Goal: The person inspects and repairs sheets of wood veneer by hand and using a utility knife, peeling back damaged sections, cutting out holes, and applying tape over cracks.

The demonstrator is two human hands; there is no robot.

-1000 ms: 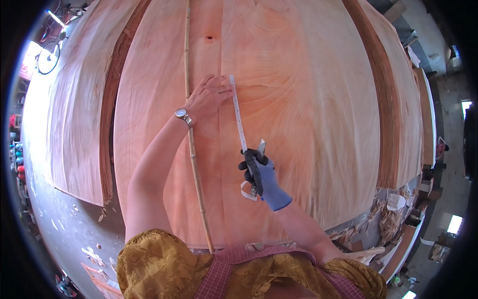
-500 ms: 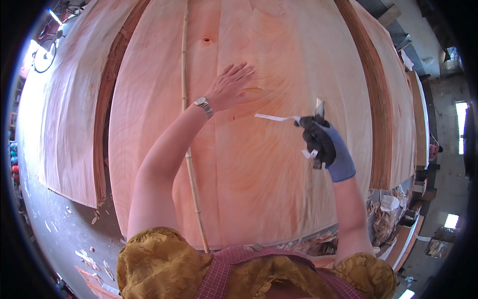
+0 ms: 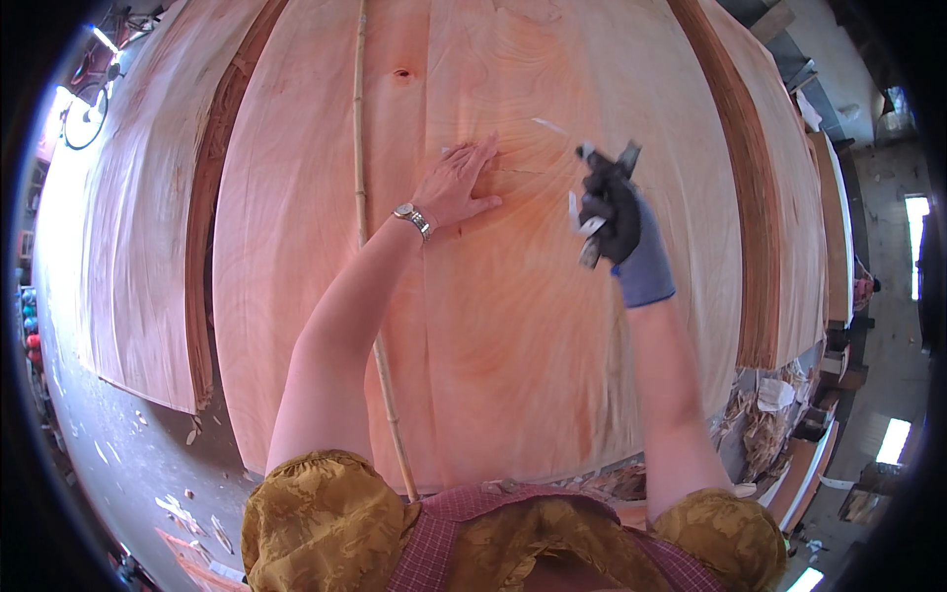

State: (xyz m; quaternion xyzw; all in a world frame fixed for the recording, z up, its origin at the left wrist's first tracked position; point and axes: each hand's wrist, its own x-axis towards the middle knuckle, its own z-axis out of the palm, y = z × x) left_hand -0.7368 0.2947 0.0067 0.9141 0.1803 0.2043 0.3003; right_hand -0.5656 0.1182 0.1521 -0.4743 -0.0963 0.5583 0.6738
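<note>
A wide, pale orange-pink sheet of wood veneer (image 3: 523,345) lies under both hands. My bare left hand (image 3: 459,185), with a wristwatch (image 3: 414,219) above it, rests flat on the veneer, fingers stretched beside a thin dark split (image 3: 523,172). To its right, my right hand (image 3: 614,215), in a grey-blue glove with black palm and fingers, is closed around a knife (image 3: 629,156) whose blade end points away from me. A narrow white tape strip (image 3: 548,126) reaches out from that hand toward the upper left, blurred. More white tape shows beside the gloved fingers.
A thin bamboo stick (image 3: 360,148) runs lengthwise across the veneer, left of my left hand. Veneer stacks with rough brown edges flank it at left (image 3: 207,197) and right (image 3: 755,227). Wood scraps (image 3: 769,424) lie at lower right. A bicycle stands far left.
My right hand has moved up and left with the knife and tape, closer to the split. My left hand has shifted slightly, its thumb now spread out lower.
</note>
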